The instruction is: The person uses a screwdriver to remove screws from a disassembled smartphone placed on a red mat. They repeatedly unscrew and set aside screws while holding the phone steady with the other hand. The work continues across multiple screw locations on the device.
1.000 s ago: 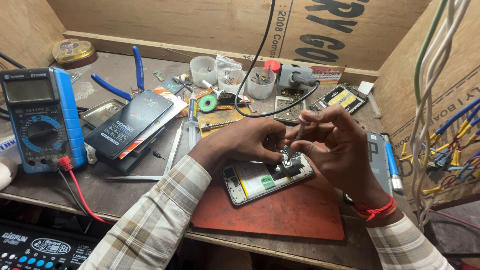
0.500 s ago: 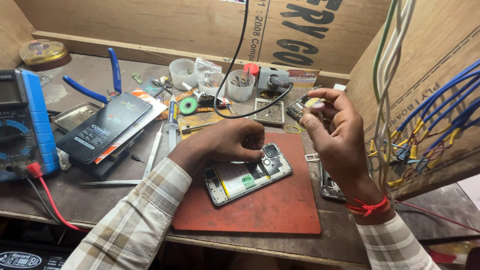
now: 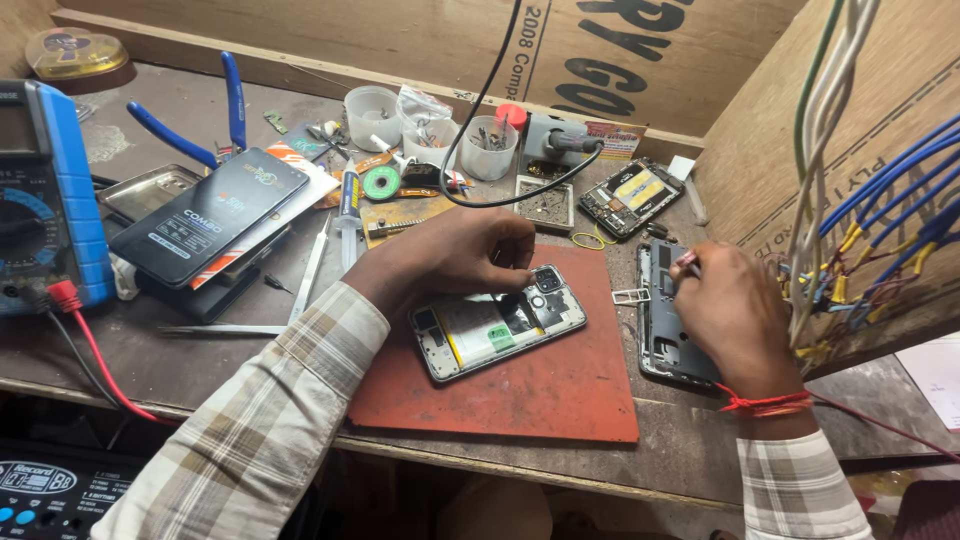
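An opened phone, its back cover off and its battery and camera module showing, lies tilted on a red mat near the front edge of the bench. The left hand rests over the phone's upper edge, its grip curled loosely, fingertips touching the phone frame beside the camera module; it holds nothing that can be made out. The right hand sits to the right of the mat, above a grey phone back frame that lies flat on the bench, and its grip is pressed together on a small tool with a pinkish tip (too small to tell what kind). A small metal tray piece lies on the mat's right edge, between the phone and the frame. Behind the mat stand several little plastic cups of parts, another opened phone and a bare circuit board. At the left are a blue multimeter, a black flat box and blue-handled pliers. White and blue wires hang at the right.
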A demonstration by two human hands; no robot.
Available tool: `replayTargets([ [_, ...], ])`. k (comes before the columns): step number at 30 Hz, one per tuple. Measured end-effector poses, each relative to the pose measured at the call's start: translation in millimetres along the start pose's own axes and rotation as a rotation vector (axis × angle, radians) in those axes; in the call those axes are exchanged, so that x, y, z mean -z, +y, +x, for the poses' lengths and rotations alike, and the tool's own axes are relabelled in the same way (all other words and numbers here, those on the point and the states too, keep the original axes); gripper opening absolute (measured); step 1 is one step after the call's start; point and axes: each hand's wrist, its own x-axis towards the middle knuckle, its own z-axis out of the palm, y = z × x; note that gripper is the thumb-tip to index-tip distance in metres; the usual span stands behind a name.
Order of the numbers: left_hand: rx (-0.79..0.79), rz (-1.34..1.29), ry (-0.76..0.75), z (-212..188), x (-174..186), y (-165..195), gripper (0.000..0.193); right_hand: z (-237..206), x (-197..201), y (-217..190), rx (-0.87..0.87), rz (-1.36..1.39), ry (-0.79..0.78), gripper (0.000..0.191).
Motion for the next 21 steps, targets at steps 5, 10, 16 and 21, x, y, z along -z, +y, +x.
replayTargets([
  [5,-0.006,-0.012,0.011,-2,0,2,0.027,-2,7,-3,-0.110,0.061,-0.057,0.026],
  [10,0.019,-0.015,0.008,-1,2,6,0.029,-5,7,-8,-0.113,0.009,-0.127,0.018],
  [16,0.041,-0.037,0.049,-5,4,11,0.028,-4,3,-8,-0.034,-0.030,-0.082,0.021],
  [21,-0.047,0.009,0.154,-5,5,9,0.027,-4,2,-9,-0.045,0.015,-0.074,0.028],
])
